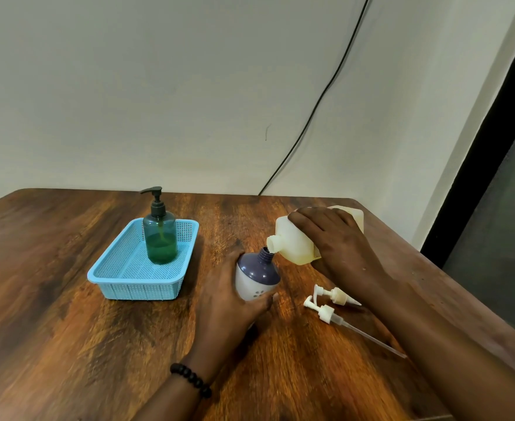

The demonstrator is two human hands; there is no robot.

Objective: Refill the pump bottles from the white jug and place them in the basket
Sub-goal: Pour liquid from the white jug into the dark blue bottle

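Right hand (338, 238), fingers wrapped over the white jug (295, 247), is tipping its spout at the open bottle (257, 276) gripped by left hand (223, 302) on the bench (68, 329); advise pouring slowly, mouths aligned.

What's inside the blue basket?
One teal pump bottle stands upright in the blue basket, at its far end. Green liquid fills roughly its lower half, and its dark pump is on. The rest of the basket floor shows only mesh; nothing is hidden there.
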